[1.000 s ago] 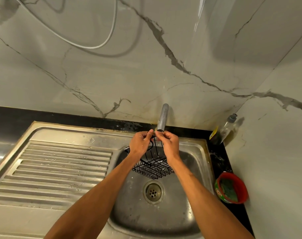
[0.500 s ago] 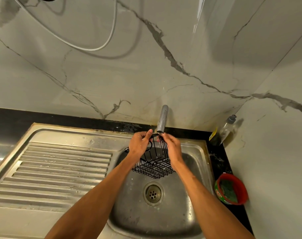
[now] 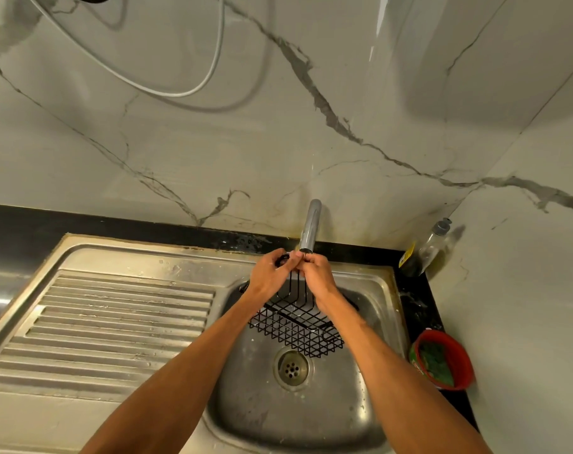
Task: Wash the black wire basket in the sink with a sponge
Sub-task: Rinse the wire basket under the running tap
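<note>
Tap above basket (tub aside).

Position: the head camera is riding on the person's head, above and behind both forearms.
Facing: it is looking forward and down into the stainless-steel sink basin and catching the grey-veined white marble wall behind.
Nearness: it is sitting close, with the left hand and right hand gripping the black wire basket near mid-frame.
Lens: the wide angle is bowing the ribbed steel draining board at left.
Overlap: one view is covering everything.
</note>
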`<state>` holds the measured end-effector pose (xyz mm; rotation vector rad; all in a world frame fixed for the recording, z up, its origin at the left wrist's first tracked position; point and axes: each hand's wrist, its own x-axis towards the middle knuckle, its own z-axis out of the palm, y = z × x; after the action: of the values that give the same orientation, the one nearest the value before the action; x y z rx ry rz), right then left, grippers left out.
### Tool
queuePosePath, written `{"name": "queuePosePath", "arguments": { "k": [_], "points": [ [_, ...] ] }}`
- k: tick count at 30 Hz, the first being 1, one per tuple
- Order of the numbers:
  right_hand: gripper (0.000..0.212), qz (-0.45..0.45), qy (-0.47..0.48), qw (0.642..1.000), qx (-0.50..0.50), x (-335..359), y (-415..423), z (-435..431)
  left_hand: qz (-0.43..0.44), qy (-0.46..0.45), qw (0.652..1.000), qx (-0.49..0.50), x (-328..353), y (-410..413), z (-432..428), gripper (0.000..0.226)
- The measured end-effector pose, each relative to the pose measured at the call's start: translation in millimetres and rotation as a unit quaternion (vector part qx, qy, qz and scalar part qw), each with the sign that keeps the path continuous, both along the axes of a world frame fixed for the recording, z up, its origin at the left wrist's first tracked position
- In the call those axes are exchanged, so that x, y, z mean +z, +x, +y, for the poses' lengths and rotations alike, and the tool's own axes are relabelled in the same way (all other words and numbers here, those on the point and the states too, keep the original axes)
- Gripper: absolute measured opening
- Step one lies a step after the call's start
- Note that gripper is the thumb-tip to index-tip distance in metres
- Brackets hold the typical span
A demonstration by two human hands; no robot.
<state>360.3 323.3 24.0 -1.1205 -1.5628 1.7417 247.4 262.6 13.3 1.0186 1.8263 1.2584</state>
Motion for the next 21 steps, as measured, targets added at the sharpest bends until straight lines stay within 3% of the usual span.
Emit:
{"name": "queuePosePath", "arguments": {
  "k": [3,9,13,17,21],
  "points": [
    [0.021,-0.026,0.04,0.999,-0.003,-4,4,4,-0.041,0.037,0.998,0.013,8,2,-1,0.033],
    [0.028,-0.151,0.19,0.969,0.036,-30,24,1,-0.161,0.047,0.984,0.063,-1,2,-14,0.026],
    [0.03,-0.202,0.336,0.916,0.088,-22,3,-19,-0.217,0.067,0.97,0.087,-9,4,-15,0.029],
    [0.035,-0.309,0.346,0.883,0.066,-29,23,6,-0.24,0.053,0.96,0.136,-9,-4,-16,0.03],
    [0.043,-0.304,0.453,0.831,0.11,-20,4,-14,-0.27,0.054,0.95,0.149,1,-8,-13,0.033]
  ]
}}
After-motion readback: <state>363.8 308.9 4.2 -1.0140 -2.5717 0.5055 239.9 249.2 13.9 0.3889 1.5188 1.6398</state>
